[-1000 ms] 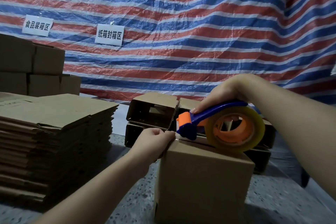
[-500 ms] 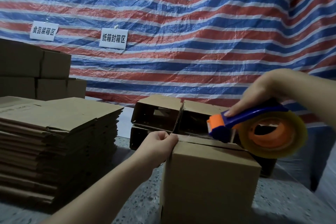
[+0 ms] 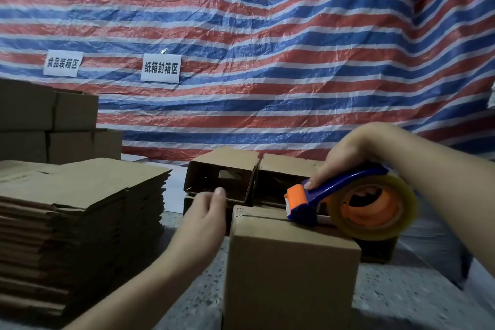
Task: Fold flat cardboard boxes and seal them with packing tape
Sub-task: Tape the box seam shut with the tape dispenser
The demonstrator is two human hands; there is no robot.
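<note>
A folded cardboard box [image 3: 290, 273] is standing upright on the speckled surface [image 3: 203, 303] in front of the person, its top flaps closed. The right hand [image 3: 345, 161] is gripping the blue handle of a tape dispenser [image 3: 337, 201], its fingers [image 3: 312, 182] curling round the handle with a fingertip resting near the orange head. The dispenser's head is touching the top of the box along the seam between the flaps, and the roll of clear packing tape [image 3: 375, 209] on its orange hub is sitting over the box's far right edge. The left hand [image 3: 206, 211] is hovering just beside the box's upper left corner, slightly blurred, its fingers loosely curled and holding nothing; whether it is brushing the corner I cannot tell. To the left, a tall stack of flat cardboard boxes [image 3: 80, 217] is lying on the surface. Behind the box being taped, several open boxes [image 3: 225, 174] are lying on their sides with their openings facing the camera. Further back on the left, closed boxes [image 3: 53, 126] are piled up. A red, white and blue striped tarpaulin [image 3: 267, 48] is hanging behind everything, carrying two white paper signs [image 3: 160, 67] with printed characters.
</note>
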